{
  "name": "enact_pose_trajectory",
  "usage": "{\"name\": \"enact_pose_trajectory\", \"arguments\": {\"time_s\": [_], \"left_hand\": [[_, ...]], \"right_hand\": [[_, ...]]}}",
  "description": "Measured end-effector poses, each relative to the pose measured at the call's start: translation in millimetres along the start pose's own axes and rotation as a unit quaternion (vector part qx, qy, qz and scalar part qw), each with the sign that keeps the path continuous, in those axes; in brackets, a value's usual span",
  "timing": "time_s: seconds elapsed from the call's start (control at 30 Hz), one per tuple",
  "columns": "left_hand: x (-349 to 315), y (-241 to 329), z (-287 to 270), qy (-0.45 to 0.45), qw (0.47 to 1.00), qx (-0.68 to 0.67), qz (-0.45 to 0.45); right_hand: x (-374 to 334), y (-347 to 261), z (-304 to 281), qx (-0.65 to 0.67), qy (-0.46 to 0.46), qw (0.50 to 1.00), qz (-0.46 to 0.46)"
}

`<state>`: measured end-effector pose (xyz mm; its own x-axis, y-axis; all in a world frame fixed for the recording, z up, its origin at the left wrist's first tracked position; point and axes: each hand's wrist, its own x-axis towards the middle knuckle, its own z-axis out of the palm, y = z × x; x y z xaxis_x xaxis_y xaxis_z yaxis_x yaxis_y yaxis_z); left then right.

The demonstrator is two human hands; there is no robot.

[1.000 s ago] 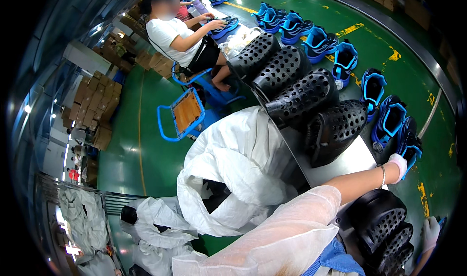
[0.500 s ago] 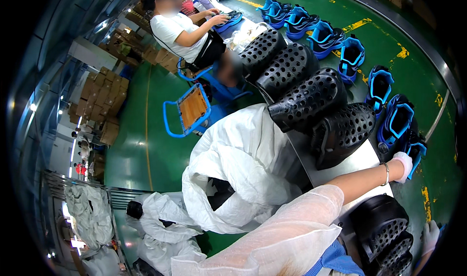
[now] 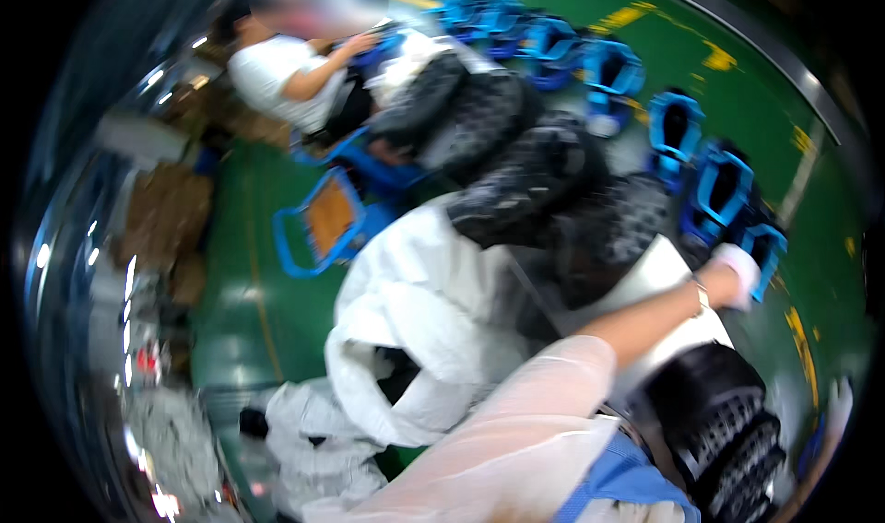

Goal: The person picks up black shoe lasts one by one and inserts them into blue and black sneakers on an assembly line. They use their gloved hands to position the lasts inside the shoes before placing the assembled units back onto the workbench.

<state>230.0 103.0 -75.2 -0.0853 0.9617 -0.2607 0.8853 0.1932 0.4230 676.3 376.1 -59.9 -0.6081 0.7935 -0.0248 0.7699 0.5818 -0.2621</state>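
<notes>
My left arm, in a sheer white sleeve with a bracelet at the wrist, reaches across to the right. My left hand [image 3: 739,274], in a white glove, is closed against a blue-and-black shoe [image 3: 767,245]; its fingers are mostly hidden. Close behind that shoe stands another blue-and-black shoe [image 3: 722,191], part of a curving row. Low at the right rim is my right hand [image 3: 840,399], also gloved and blurred, its fingers seeming stretched out. Nothing shows in it. A dark blue thing by that forearm is too blurred to name.
Black perforated shoe-shaped covers [image 3: 498,127] line the pale bench [image 3: 650,274]; more black covers [image 3: 714,412] stand beside my arm. A large white cloth [image 3: 415,311] bulges at the left. Farther off are a blue-framed stool [image 3: 329,214] and a seated person [image 3: 281,71] handling a shoe.
The whole view has shifted and blurred, with most things sliding left and up. My left hand keeps its place at the shoe. My right hand shows slightly higher at the rim.
</notes>
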Motion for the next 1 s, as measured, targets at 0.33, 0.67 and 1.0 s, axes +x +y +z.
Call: {"name": "enact_pose_trajectory", "arguments": {"time_s": [0.33, 0.67, 1.0], "left_hand": [[-6, -40, -45, 0.03, 0.999, 0.026, -0.014], [-13, -31, -28, 0.008, 0.995, 0.037, -0.092], [1, -39, -28, -0.002, 0.997, -0.019, -0.075]], "right_hand": [[-27, -146, -82, -0.2, -0.009, 0.967, 0.16], [-27, -102, -86, -0.239, -0.041, 0.912, 0.331], [-29, -10, -75, -0.29, -0.116, 0.846, 0.433]]}}
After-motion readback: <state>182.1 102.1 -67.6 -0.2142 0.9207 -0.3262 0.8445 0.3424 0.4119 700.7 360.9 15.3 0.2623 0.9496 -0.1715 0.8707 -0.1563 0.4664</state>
